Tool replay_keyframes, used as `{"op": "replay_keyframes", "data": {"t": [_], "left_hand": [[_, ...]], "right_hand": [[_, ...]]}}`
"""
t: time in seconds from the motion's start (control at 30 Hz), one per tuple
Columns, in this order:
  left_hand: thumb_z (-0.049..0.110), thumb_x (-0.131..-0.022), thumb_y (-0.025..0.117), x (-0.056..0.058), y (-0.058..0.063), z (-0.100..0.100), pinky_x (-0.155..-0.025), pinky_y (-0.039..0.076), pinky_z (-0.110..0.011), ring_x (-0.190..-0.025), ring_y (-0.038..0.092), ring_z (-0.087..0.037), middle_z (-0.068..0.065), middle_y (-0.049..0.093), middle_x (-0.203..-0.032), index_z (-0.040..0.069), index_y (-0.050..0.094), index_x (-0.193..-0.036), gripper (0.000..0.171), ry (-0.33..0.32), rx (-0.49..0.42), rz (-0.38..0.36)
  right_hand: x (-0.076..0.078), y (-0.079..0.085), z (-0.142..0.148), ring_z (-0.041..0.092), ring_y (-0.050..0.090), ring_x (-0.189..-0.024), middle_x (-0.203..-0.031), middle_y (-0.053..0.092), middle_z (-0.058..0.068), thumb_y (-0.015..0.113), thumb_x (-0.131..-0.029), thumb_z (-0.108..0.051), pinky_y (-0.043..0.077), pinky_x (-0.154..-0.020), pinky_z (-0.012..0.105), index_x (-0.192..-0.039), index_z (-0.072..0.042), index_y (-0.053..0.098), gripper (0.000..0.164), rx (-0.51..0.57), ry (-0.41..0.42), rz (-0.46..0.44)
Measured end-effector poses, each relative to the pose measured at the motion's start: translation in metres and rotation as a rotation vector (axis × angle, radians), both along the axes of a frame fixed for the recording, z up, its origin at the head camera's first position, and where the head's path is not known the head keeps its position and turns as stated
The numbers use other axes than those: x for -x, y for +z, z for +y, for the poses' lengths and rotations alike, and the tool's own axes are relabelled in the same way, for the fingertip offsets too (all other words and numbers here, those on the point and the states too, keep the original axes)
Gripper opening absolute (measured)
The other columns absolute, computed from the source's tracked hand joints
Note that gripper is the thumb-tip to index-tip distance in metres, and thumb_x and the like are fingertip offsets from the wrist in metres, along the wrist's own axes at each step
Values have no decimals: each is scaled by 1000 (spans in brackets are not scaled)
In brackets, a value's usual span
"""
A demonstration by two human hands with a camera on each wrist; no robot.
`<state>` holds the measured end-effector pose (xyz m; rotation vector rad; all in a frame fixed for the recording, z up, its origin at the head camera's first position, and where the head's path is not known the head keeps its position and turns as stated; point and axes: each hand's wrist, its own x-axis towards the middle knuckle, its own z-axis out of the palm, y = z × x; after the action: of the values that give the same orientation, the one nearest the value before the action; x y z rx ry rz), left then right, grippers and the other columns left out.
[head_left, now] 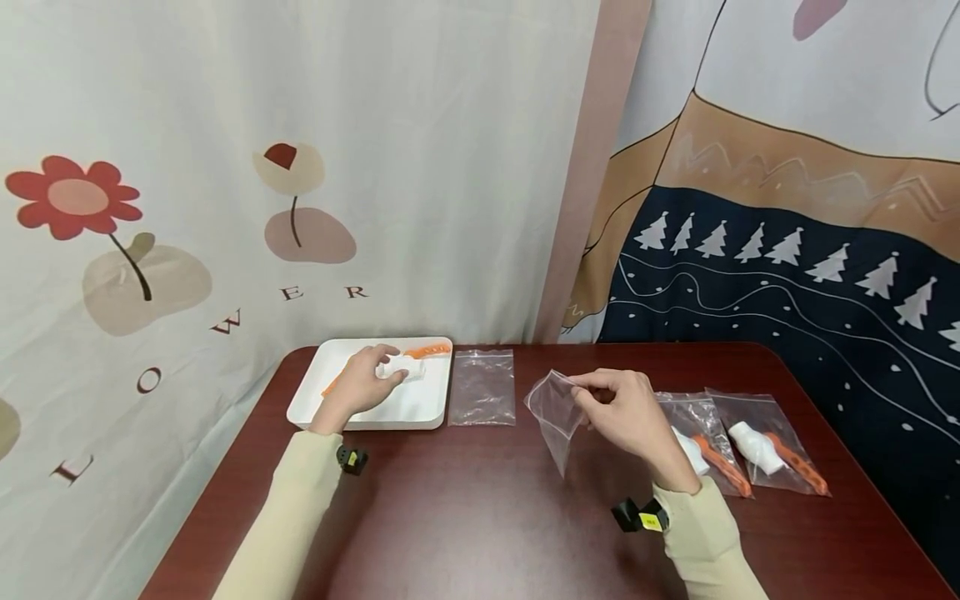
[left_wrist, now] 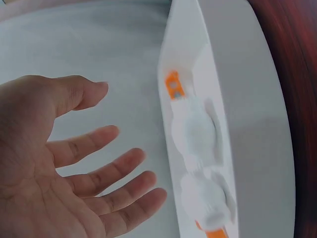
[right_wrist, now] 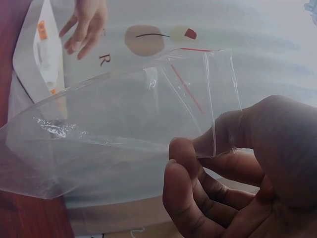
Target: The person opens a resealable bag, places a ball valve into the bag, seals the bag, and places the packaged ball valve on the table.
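My left hand [head_left: 362, 385] hovers over a white tray [head_left: 318, 379], fingers spread and nothing held. In the tray lie white bulging pieces [left_wrist: 194, 131] with orange parts [left_wrist: 174, 85]; the left wrist view shows two white pieces in line, beyond my fingertips. An orange strip with holes [head_left: 429, 351] sits near the tray's back right corner. My right hand [head_left: 628, 412] pinches a clear zip bag [head_left: 553, 408] by its top edge between thumb and fingers. The bag hangs over the table, its mouth gaping, with nothing inside.
A flat clear zip bag [head_left: 482, 387] lies right of the tray. On the right, two filled bags each hold a white piece [head_left: 756, 448] and an orange strip [head_left: 806, 471]; my right hand partly covers the nearer one. A printed curtain [head_left: 450, 208] hangs behind the dark red table [head_left: 450, 508].
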<state>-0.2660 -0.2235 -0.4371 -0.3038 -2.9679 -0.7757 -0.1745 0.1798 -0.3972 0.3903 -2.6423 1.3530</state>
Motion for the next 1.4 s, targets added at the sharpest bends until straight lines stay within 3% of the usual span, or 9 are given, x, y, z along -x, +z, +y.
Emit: {"op": "replay_keyframes", "data": {"t": [0.33,0.7,0.93,1.23,1.4], "left_hand": [[29,-100,61,29,-9,-32,-108,41,-65,-135,45,-54,-36,48,-144,-4,47,-147,59,54,91,-115],[30,-99,61,51,-16,-50,-113,37,-66,-140,36,-58,-39,45,-147,-10,42,-148,67,55,229,-217],[25,-98,63,60,-22,-53,-109,45,-57,-135,49,-50,-35,51,-145,-13,48,-143,61,20,265,-257],[22,-97,65,63,-20,-48,-101,51,-53,-123,58,-42,-35,51,-146,-14,50,-142,59,66,251,-305],[21,-95,66,63,-20,-49,-93,54,-49,-109,61,-37,-34,54,-142,-14,53,-138,58,89,225,-313]], "right_hand": [[1,-1,-1,14,64,-54,-69,68,1,66,-96,-9,44,-47,27,-112,-14,80,22,-11,-8,-5],[1,-1,-1,11,59,-53,-66,66,-1,66,-95,-10,42,-46,26,-111,-16,81,22,-32,-19,1],[0,-2,-1,10,60,-53,-72,67,0,66,-95,-9,44,-47,26,-111,-15,80,22,-16,-8,0],[0,-4,-2,10,62,-53,-73,68,1,66,-95,-8,45,-47,27,-110,-15,81,23,-10,-9,-1],[1,-5,-2,11,63,-53,-75,67,2,66,-94,-8,47,-47,27,-110,-15,81,23,-19,-6,-5]]}}
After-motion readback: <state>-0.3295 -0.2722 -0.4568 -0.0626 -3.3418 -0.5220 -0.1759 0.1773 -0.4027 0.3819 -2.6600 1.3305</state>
